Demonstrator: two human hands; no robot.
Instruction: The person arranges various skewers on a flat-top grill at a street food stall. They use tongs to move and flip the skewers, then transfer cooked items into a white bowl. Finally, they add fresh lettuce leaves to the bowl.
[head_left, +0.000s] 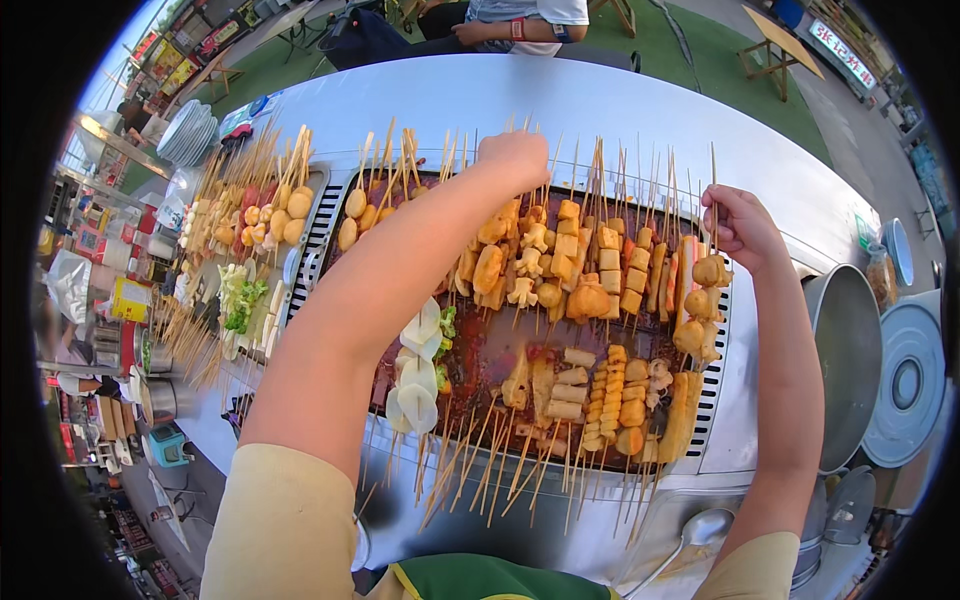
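My right hand (739, 225) pinches the bamboo stick of a skewer (697, 304) of tan balls and chunks, at the right end of the tray. My left hand (516, 157) is curled over stick ends along the tray's far edge; its fingers are hidden, so its hold cannot be made out. Beneath both hands lies a steel tray of reddish broth (487, 345). Its far row has skewered tofu cubes (610, 270) and fried pieces (489, 270). White radish slices (418, 382), spiral skewers (615, 382) and rolled pieces (571, 390) line the near side.
Left of the broth stands another tray with egg skewers (296, 214) and leafy greens (241, 300). Stacked plates (187, 131) are at the far left. At right are a deep pot (847, 367) and a round lid (906, 382). A ladle (709, 527) lies nearby. A person (525, 26) sits opposite.
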